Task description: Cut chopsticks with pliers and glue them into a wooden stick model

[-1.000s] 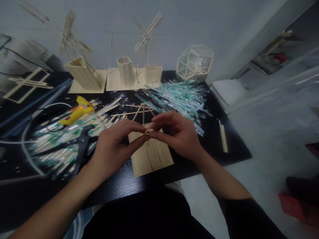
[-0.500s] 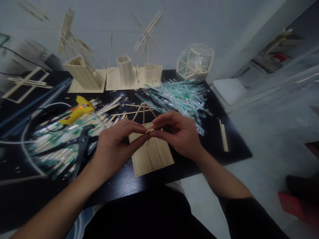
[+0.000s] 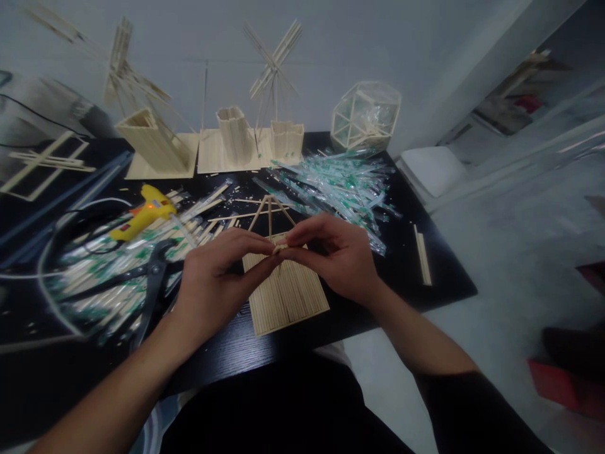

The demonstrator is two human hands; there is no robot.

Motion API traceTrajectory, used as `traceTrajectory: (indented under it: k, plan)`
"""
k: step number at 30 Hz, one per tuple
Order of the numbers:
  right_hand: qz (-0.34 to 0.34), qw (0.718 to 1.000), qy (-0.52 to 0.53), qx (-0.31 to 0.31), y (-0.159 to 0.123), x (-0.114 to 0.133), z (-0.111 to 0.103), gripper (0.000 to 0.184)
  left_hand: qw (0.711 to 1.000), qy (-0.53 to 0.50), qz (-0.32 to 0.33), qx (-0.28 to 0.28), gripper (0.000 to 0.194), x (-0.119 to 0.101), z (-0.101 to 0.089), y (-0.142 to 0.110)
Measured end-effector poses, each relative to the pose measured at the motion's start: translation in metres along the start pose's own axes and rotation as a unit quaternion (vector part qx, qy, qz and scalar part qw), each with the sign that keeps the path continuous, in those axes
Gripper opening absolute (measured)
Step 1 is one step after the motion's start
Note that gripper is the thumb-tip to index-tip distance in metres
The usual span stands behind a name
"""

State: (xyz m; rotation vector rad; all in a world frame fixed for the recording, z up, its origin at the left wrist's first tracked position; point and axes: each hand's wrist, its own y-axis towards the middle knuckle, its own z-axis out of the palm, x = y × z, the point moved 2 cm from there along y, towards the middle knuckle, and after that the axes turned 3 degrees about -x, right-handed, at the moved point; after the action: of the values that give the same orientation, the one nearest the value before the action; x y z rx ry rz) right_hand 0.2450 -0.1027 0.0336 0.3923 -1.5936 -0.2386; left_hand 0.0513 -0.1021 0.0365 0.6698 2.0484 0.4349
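My left hand and my right hand meet fingertip to fingertip over a flat panel of wooden sticks. Between their pinched thumbs and fingers is a small pale wooden stick piece, mostly covered by the fingertips. Behind the hands, a pointed frame of thin sticks rises at the far end of the panel; its lower part is hidden. The panel lies on the black table, close to its front edge.
To the left are a yellow glue gun, black pliers and wrapped chopsticks. Empty plastic sleeves are heaped at the back right. Stick-built models line the wall. Two loose sticks lie right.
The view has shifted slightly. Both hands keep their pinch on the small stick piece, with hardly any visible movement over the panel.
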Motion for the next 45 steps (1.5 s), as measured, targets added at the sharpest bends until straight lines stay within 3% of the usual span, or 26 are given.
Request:
traceTrajectory:
  k: [33, 45]
  plan:
    - [-0.027, 0.999, -0.013, 0.032, 0.0034, -0.0015, -0.0005, 0.014, 1.0, -0.017, 0.0, 0.001, 0.006, 0.0016, 0.001, 0.0008]
    - [-0.009, 0.999, -0.042, 0.032, 0.003, -0.0006, -0.0015, 0.014, 1.0, -0.021, -0.017, 0.004, 0.007, 0.0013, 0.0005, 0.001]
